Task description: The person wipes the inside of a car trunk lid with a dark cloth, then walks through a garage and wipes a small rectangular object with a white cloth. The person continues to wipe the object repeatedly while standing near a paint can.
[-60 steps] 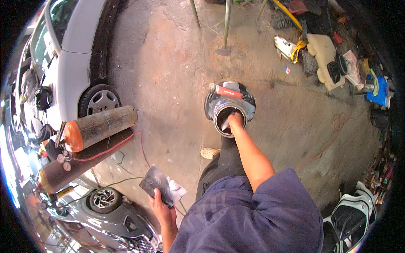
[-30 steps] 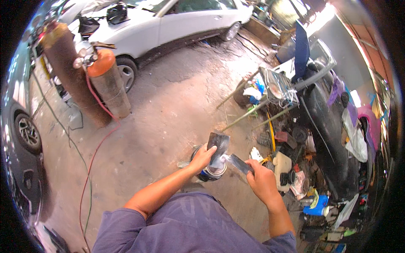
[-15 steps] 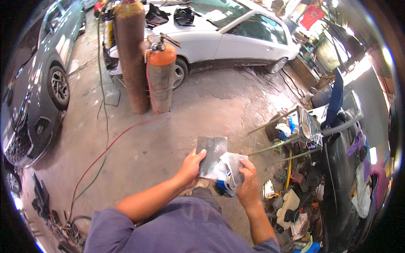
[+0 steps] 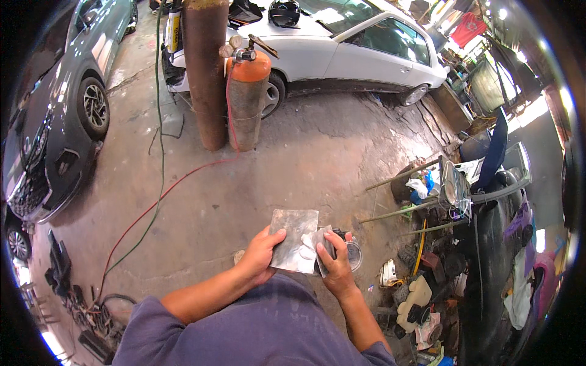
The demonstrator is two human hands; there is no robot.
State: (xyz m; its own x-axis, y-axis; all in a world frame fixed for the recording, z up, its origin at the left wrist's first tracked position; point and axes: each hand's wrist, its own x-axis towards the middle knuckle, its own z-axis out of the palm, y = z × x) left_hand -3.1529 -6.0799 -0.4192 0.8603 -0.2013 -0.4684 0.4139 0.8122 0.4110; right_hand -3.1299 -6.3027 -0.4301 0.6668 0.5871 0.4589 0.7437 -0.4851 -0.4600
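Observation:
My left hand [image 4: 259, 252] grips a flat grey plate [image 4: 290, 230] by its left edge, thumb on top. A smear of white putty [image 4: 306, 249] lies toward the plate's right side. In my right hand [image 4: 337, 266] is a small thin grey spreader [image 4: 320, 239], fingers pressed over its face. The spreader meets the plate's right edge by the putty. Just beyond the right hand, a round can [image 4: 354, 255] stands on the floor, partly hidden by the fingers.
Two gas cylinders, one tall brown [image 4: 206, 79] and one orange-topped [image 4: 247, 104], stand ahead. Red [image 4: 160, 198] and green hoses cross the floor. A white car [image 4: 329, 58] is beyond, a dark car [image 4: 67, 134] at left. Metal legs [image 4: 400, 210] and clutter lie right.
Both hands and the plate have shifted slightly left and down in view. The spreader has turned and come in closer against the plate. The head view has shifted too.

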